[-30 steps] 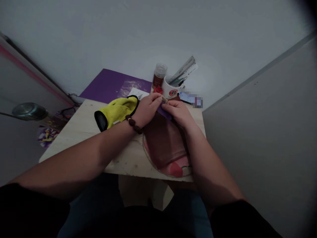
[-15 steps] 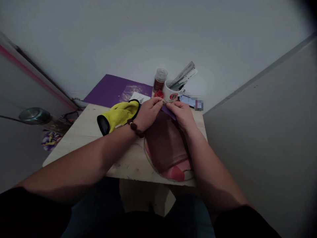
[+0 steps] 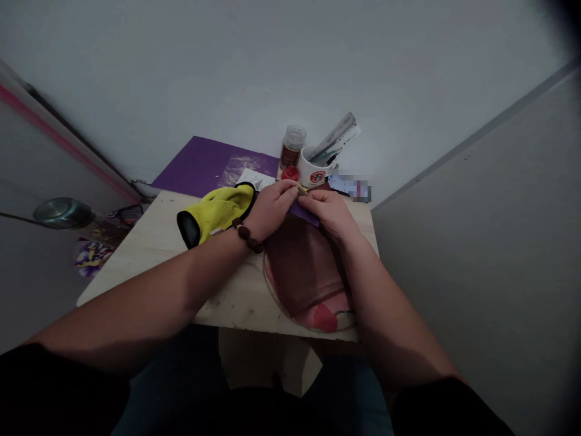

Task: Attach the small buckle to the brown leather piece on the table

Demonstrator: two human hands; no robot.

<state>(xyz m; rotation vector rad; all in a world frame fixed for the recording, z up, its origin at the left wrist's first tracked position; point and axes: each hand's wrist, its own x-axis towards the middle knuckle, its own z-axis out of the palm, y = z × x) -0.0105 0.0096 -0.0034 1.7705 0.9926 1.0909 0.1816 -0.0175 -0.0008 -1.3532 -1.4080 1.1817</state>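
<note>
My left hand (image 3: 273,206) and my right hand (image 3: 333,213) meet fingertip to fingertip. Both have closed fingers, pinching a small tan piece (image 3: 301,191) whose kind I cannot make out. Just below the fingers lies a purple piece (image 3: 305,214), partly covered by them. Under my hands a dark brown, leather-like sheet (image 3: 308,260) rests on a round pink pad (image 3: 313,315). Left of my left wrist is a yellow work glove (image 3: 222,206) with black trim, lying on the table.
Along the back of the wooden table (image 3: 136,254) stand a clear-lidded jar (image 3: 292,148), a red object (image 3: 289,174) and a white mug (image 3: 313,172) with rulers and pens. A phone (image 3: 342,184) is behind my right hand. A purple sheet (image 3: 200,163) covers the back left.
My right fingertips have shifted slightly left and down, and the purple piece beneath them has moved a little the same way. More of the small tan piece shows now.
</note>
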